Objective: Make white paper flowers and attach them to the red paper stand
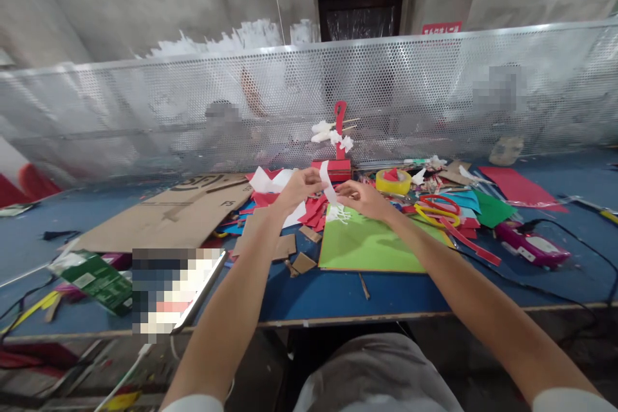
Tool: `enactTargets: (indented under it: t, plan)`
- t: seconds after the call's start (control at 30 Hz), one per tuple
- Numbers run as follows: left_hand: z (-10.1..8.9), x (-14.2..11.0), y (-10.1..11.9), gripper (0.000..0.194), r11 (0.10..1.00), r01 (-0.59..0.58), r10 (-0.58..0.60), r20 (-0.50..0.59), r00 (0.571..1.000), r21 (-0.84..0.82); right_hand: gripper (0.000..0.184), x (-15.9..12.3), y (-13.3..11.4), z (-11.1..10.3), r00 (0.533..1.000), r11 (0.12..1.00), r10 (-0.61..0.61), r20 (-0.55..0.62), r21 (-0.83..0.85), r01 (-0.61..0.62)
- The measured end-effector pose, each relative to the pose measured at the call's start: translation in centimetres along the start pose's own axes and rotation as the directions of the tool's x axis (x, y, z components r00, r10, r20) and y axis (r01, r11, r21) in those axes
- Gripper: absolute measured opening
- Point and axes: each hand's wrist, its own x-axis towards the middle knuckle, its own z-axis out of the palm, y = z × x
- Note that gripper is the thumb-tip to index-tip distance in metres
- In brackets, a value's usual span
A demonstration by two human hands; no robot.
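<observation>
A narrow white paper strip (pixel 327 181) stands between my two hands, its lower end bent toward the right. My left hand (pixel 304 185) is closed, with its fingertips pinching the strip's left side. My right hand (pixel 365 198) has its fingers curled together at the strip's lower end, gripping it there. Just beneath, a white piece with thin branching strands (pixel 339 214) shows over a light green sheet (pixel 376 248); whether it joins the strip I cannot tell. Behind the hands rises a red upright piece (pixel 340 132) on a red box-like base, bearing white tufts and thin sticks.
Cardboard (pixel 164 215) covers the left side, near a screen device (pixel 203 290) and green box (pixel 96 280). Red paper scraps (pixel 315 211) lie centrally. To the right are yellow tape (pixel 393 181), colored rings (pixel 437 209) and a corded purple tool (pixel 531 244). A perforated metal panel (pixel 290 90) stands behind.
</observation>
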Motion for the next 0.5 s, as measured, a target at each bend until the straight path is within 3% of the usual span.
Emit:
enactTargets:
  t: [0.23,0.5]
  plan:
    - [2.5,0.5,-1.3,0.039,0.999,-0.046,0.047,0.037,0.998,-0.028,0.031,0.6,0.7,0.3,0.994,0.992,0.013,-0.105,0.128,0.000]
    - [2.9,0.9,-2.4,0.037,0.998,-0.054,0.054,0.013,0.998,0.022,0.025,0.8,1.4,0.0,0.983,0.975,0.089,-0.163,0.216,-0.052]
